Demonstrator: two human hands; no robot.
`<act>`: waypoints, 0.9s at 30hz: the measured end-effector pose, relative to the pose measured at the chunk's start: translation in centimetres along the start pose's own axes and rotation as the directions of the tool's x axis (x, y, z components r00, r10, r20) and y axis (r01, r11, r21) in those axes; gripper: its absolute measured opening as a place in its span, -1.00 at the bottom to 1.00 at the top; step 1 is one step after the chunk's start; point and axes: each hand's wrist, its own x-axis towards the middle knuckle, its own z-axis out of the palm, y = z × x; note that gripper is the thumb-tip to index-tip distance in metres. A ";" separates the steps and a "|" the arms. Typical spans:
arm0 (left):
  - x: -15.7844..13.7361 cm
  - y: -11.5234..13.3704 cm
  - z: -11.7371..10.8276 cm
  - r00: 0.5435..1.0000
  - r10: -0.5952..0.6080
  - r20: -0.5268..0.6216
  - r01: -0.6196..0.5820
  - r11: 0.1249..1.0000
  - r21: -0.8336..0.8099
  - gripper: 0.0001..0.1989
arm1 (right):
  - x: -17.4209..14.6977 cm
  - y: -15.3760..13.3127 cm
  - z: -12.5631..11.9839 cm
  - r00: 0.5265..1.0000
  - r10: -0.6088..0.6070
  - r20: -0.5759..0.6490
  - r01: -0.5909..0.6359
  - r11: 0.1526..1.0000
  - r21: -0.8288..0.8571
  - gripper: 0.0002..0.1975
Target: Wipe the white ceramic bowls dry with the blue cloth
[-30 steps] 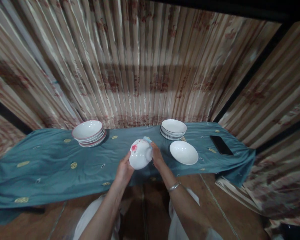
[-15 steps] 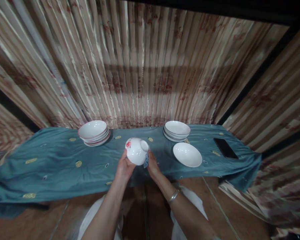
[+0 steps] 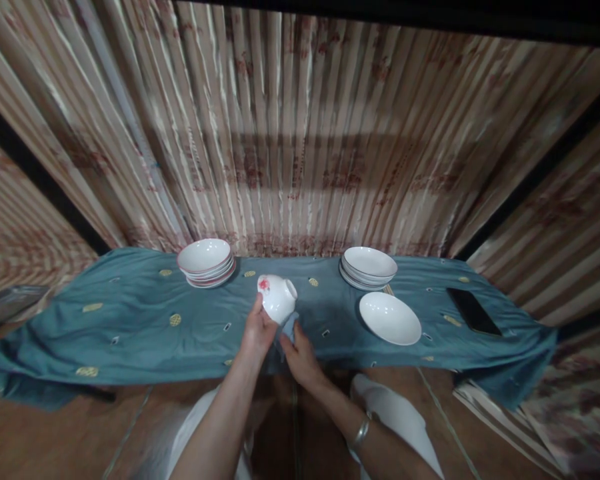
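Note:
A white bowl (image 3: 280, 300) with a red flower print is tipped on its side above the front of the table, its foot ring facing right. My left hand (image 3: 257, 329) is closed on the bowl's left rim. In my right hand (image 3: 300, 355) is a bluish-grey cloth (image 3: 290, 325), pinched and pressed against the bowl's lower right side. Part of the cloth is hidden by my fingers. Beyond my hands, a stack of red-rimmed bowls (image 3: 206, 257) stands to the left, and a stack of dark-rimmed white dishes (image 3: 370, 261) to the right.
A single white dish (image 3: 390, 320) sits at the right, in front of the dark-rimmed stack. Farther right lies a black phone (image 3: 474, 311). The blue-green tablecloth (image 3: 145, 333) hangs over the table's edge. Pleated curtains (image 3: 300, 133) and dark frame bars (image 3: 45, 173) surround the table.
My right hand and the cloth have slid from the bowl's right side down to its lower edge. The bowl has turned, with its foot ring facing more to the right. The view has shifted slightly.

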 end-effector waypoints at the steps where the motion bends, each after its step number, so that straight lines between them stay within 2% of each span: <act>1: 0.1 0.0 -0.1 1.000 0.000 -0.001 0.000 1.000 0.006 -0.56 | -0.3 -0.2 -0.1 1.000 -0.016 0.016 0.016 0.999 -0.045 -0.51; 3: 0.2 0.0 -0.2 1.000 0.005 0.004 -0.005 1.000 0.030 -0.56 | -0.8 -0.7 -0.2 0.998 -0.052 0.027 0.055 0.989 -0.135 -0.51; 8: 0.2 -0.2 -0.3 1.000 0.021 0.007 -0.022 0.997 0.073 -0.59 | -1.0 -1.9 -1.0 0.963 -0.251 0.095 0.268 0.926 -0.266 -0.53; 13: 0.0 -0.3 -0.3 1.000 0.027 -0.010 -0.026 0.996 0.085 -0.66 | -0.4 -2.6 -2.3 0.894 -0.432 0.115 0.443 0.819 -0.364 -0.49; 17: 0.0 -1.2 -1.0 1.000 0.016 0.010 -0.018 0.987 0.157 -0.74 | 0.3 -2.9 -3.3 0.824 -0.553 0.122 0.533 0.685 -0.496 -0.43; 20: 0.0 -1.9 -1.5 0.998 0.063 -0.017 -0.057 0.970 0.235 -0.85 | 0.7 -2.8 -3.2 0.789 -0.584 0.191 0.560 0.556 -0.615 -0.45; 22: -0.2 -2.2 -1.6 0.995 0.102 -0.022 -0.092 0.960 0.266 -0.91 | 0.9 -2.9 -2.9 0.786 -0.564 0.253 0.566 0.493 -0.661 -0.46; 24: -0.6 -2.3 -1.5 0.992 0.122 0.012 -0.120 0.950 0.289 -0.87 | 1.0 -3.3 -2.8 0.798 -0.532 0.284 0.554 0.462 -0.692 -0.45; 27: -1.1 -2.4 -1.4 0.987 0.134 0.091 -0.157 0.927 0.341 -0.73 | 1.4 -4.1 -3.4 0.827 -0.495 0.267 0.512 0.465 -0.722 -0.47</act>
